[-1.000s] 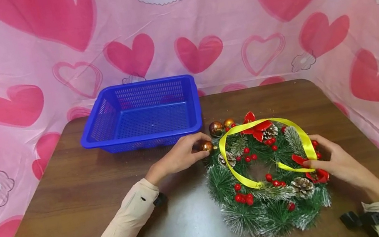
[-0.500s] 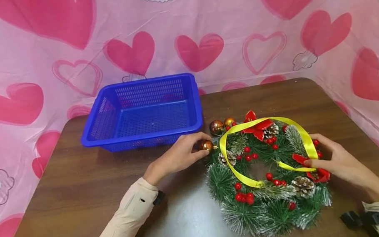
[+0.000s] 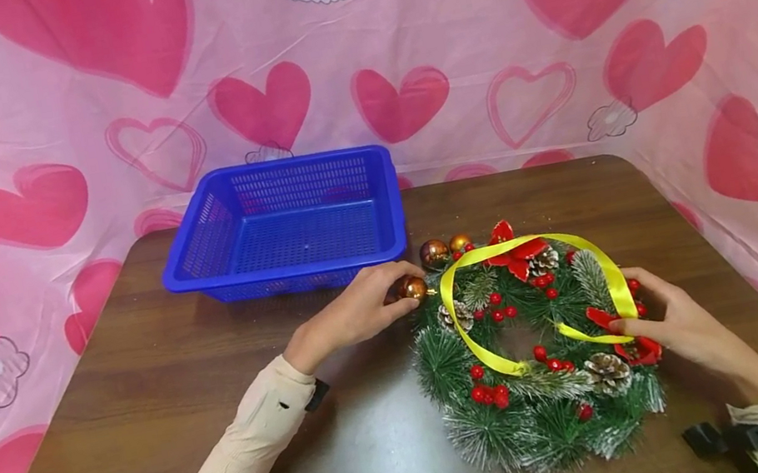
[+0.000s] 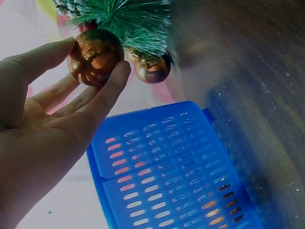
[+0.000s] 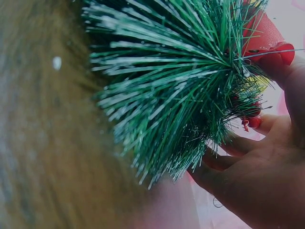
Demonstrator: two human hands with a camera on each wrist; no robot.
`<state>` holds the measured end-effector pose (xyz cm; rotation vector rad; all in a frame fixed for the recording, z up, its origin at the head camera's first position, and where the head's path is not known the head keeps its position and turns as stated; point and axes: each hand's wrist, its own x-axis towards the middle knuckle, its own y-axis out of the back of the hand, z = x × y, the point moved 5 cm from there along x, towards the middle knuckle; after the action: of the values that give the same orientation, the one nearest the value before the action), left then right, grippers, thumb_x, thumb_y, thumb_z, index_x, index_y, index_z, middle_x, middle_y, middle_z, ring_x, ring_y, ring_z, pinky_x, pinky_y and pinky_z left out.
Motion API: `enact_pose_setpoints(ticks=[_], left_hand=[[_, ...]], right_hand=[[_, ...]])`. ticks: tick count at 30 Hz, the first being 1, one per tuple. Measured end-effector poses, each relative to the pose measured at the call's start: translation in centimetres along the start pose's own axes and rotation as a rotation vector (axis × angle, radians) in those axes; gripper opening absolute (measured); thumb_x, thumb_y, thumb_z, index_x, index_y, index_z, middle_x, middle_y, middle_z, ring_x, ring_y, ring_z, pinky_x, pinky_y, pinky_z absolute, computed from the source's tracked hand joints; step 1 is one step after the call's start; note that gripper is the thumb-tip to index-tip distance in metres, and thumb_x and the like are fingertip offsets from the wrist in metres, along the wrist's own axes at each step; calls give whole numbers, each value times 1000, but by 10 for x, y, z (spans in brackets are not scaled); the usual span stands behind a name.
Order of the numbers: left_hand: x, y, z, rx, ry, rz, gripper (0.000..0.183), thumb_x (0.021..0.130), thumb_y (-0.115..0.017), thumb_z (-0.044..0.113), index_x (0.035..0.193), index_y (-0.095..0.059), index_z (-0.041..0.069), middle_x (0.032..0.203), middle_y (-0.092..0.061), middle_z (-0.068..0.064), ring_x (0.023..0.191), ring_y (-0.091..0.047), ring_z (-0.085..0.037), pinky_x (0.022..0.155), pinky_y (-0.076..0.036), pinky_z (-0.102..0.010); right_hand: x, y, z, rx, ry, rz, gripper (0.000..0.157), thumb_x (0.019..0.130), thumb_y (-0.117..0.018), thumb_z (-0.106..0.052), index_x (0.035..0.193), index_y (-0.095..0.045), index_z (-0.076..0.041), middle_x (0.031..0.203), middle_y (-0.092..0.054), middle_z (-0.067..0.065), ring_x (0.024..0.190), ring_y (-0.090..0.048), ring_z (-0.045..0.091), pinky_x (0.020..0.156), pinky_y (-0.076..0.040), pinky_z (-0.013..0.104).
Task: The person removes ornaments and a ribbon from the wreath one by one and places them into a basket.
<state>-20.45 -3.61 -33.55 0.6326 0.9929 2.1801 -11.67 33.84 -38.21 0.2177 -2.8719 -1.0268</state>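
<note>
Left hand [image 3: 352, 310] is partly covering bauble [image 3: 414, 288] in head view. Wreath [image 5: 167, 81] is hiding some fingertips of right hand [image 5: 267, 167] in right wrist view; table [image 5: 43, 143] there is blurring. Left wrist view's bottom edge is cropping basket [image 4: 171, 162]. Head view's bottom edge is cutting off both sleeves [image 3: 229, 466].

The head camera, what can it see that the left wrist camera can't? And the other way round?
Only the head view shows the right hand and nearly the whole ring of the wreath.
Only the left wrist view shows the palm side of the left hand.
Both show some green needles, the blue basket, the brown table and that hand holding a bronze ball.
</note>
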Motion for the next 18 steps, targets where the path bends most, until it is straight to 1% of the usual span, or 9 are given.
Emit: enact_pose_setpoints(ticks=[3,7,15,18], left_hand=[[0,1,1,7,-2,7,33,96,-67,13,127,-62,1,117,-66,-7,102,-61,-17,89,-54,-38],[0,3,2,17,-12,21,33,95,-67,13,126,-62,3,116,-66,-7,105,-60,-17,91,-53,-41],[0,2,2,31,-25,18,34,95,-68,12,126,-62,1,117,-66,-7,103,-61,-16,88,-53,-34],[0,3,2,23,-32,27,32,95,-68,11,125,-63,2,115,-66,-6,102,-61,-17,88,-54,-37]], right_hand=[[0,0,0,-13,4,5,53,91,-71,-14,138,-48,-13,114,-60,-5,98,-52,7,79,-43,18],[0,-1,0,-14,16,4,53,91,-72,-13,138,-48,-12,113,-61,-4,97,-54,6,79,-44,17],[0,-1,0,-6,23,7,53,90,-72,-12,137,-49,-11,113,-61,-5,98,-54,5,80,-43,16],[0,-2,0,-3,25,7,53,90,-72,-12,137,-49,-11,113,-61,-5,97,-55,6,79,-44,16]])
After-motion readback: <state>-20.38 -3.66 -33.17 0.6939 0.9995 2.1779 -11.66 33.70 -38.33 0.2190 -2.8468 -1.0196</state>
